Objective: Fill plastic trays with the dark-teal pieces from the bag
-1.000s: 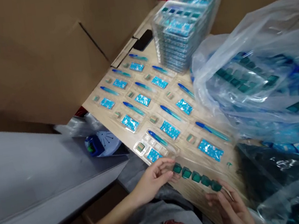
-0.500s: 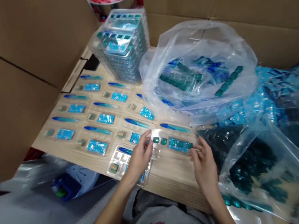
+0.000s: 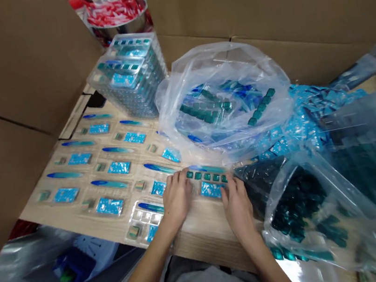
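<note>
My left hand (image 3: pixel 177 197) and my right hand (image 3: pixel 236 202) rest on the wooden table (image 3: pixel 202 235), pinching the two ends of a strip of small teal squares (image 3: pixel 206 176). The strip lies over a clear plastic tray (image 3: pixel 212 189) that holds a blue patterned packet. Both hands have their fingers curled down onto the strip. Another clear tray (image 3: pixel 143 218) with a blue pen and small compartments lies just left of my left hand.
Rows of trays with blue pens and packets (image 3: pixel 106 160) cover the table's left half. A stack of filled trays (image 3: pixel 129 76) stands at the back. Open plastic bags of teal strips (image 3: pixel 225 107) and dark teal pieces (image 3: pixel 300 209) crowd the right. Cardboard walls surround; a metal bowl (image 3: pixel 116 15) sits behind.
Both hands carried the teal strip forward from the table's near edge and lowered it onto the tray. The camera view swung right, bringing the bags into sight.
</note>
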`<action>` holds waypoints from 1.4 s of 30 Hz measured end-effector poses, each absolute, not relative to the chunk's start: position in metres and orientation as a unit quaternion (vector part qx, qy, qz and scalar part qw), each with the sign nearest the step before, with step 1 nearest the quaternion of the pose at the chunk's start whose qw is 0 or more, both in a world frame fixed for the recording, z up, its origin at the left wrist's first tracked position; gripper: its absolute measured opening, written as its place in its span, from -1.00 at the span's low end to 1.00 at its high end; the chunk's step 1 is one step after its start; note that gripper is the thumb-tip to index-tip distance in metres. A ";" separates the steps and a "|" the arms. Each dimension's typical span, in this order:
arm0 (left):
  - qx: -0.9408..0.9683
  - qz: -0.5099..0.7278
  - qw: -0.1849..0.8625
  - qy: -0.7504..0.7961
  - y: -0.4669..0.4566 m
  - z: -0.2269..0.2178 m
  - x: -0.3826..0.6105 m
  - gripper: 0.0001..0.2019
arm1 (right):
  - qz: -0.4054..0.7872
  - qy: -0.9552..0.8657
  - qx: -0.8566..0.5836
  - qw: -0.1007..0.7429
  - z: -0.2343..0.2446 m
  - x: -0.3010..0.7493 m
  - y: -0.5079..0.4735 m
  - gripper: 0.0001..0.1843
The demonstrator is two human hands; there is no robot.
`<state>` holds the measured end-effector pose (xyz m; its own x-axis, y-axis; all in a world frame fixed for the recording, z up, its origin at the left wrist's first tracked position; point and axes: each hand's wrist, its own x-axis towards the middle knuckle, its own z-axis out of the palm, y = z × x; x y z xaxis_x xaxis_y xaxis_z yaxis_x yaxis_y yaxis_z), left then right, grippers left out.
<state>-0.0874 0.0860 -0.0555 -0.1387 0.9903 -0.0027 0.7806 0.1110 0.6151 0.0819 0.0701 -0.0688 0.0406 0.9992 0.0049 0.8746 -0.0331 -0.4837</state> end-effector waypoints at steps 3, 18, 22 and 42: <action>0.644 0.252 0.195 0.696 0.084 -0.039 -0.088 -0.74 | 0.152 -0.678 -0.702 0.156 -0.071 0.079 0.068 -0.57; 0.662 0.252 0.105 0.698 0.230 -0.012 -0.040 -0.16 | 0.151 -0.688 -0.696 0.140 -0.080 0.074 0.060 -0.48; 0.669 0.210 0.109 0.705 0.238 -0.013 -0.036 -0.33 | 0.148 -0.715 -0.654 0.197 -0.081 0.078 0.052 -0.49; 0.690 0.366 0.086 0.618 0.246 -0.018 -0.036 -0.81 | 0.190 -0.724 -0.571 0.338 -0.064 0.080 0.045 -0.63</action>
<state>-0.0362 0.2459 -0.0183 -0.0317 0.9164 0.3989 0.7903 -0.2213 0.5714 0.0805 0.0450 -0.0639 -0.1196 0.9548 0.2722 0.6980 0.2758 -0.6608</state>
